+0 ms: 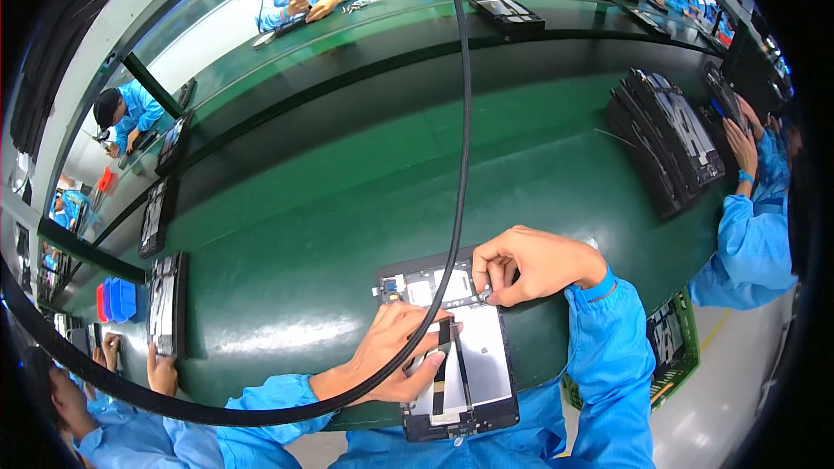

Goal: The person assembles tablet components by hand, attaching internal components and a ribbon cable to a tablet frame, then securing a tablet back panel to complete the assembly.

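Observation:
An opened tablet (486,356) lies at the near edge of the green bench, with its silvery inner plates, circuit parts and dark frame exposed. My left hand (382,360) reaches over its left side, and its bent fingers and thumb close around a black strip (447,330) that runs along the inside. My right hand (543,265) is pinched closed at the tablet's upper right edge, beside the circuit parts. Whatever sits between those fingertips is too small to make out. Both forearms wear blue sleeves.
A black cable (465,122) hangs across the view, passing over my left arm. Stacked tablet parts (669,135) stand at the right, near a co-worker's hands. More opened tablets (167,304) line the left side by blue bins (122,300). A green crate (686,347) sits below right.

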The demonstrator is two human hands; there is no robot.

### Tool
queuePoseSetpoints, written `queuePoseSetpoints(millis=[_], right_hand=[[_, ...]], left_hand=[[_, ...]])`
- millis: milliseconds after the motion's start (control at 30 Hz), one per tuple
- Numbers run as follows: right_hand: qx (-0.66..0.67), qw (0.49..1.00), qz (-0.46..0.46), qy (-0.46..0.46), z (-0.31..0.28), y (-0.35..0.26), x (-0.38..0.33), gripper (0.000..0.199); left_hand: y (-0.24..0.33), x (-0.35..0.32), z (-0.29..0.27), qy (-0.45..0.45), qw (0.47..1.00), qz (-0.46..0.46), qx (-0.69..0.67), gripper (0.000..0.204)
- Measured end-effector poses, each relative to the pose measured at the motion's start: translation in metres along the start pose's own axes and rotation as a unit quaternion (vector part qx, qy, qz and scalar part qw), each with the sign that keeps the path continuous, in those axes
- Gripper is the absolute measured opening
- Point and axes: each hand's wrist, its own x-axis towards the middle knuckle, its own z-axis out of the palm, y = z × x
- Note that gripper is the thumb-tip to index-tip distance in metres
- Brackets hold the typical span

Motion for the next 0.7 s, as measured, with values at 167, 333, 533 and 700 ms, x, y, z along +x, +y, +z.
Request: queuePoseSetpoints(millis=[167, 333, 533, 700], right_hand=[[-0.005, 1.000, -0.001, 0.003, -0.001, 0.005, -0.001, 0.026], [-0.009, 1.000, -0.009, 0.002, -0.001, 0.004, 0.000, 0.025], [-0.022, 1.000, -0.012, -0.010, -0.002, -0.001, 0.000, 0.027], [-0.024, 0.999, -0.016, -0.015, 0.000, 0.002, 0.001, 0.029]], left_hand=[[0.007, 0.010, -0.003, -0.056, 0.997, 0.036, 0.038, 0.052], [0.012, 0.012, -0.001, -0.061, 0.996, 0.039, 0.060, 0.053], [0.018, 0.015, -0.001, -0.110, 0.989, 0.020, 0.100, 0.058], [0.016, 0.017, 0.002, -0.115, 0.988, 0.029, 0.101, 0.056]])
